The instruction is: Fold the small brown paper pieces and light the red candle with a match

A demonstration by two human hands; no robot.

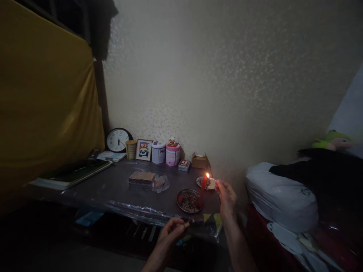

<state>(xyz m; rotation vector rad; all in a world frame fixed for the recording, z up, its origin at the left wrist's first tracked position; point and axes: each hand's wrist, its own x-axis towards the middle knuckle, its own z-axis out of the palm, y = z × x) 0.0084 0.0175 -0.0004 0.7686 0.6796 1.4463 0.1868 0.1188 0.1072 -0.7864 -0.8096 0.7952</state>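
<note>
- While the right hand (pixel 227 192) pinches a thin stick (pixel 212 179) by its outer end, the other end meets a flame (pixel 207 175) at the red candle's (pixel 203 189) top; likely gripped there to keep fingertips off the heat
- Candle stands at the right side of the near plate (pixel 177 203), tilted slightly; plate probably there to catch wax. Whether stick, wick or both burn, cannot tell
- Left hand (pixel 173 227) low at the table's front edge, thumb and fingers closed on a small tan piece (pixel 186 224); identity unclear, kept well below the flame
- Second dish (pixel 197 184) sits just behind the candle, small carton (pixel 199 161) farther back: tight room rearward
- More room leftward, between plate and ridged block (pixel 141 178); tabletop (pixel 113 185) ends near the right forearm
</note>
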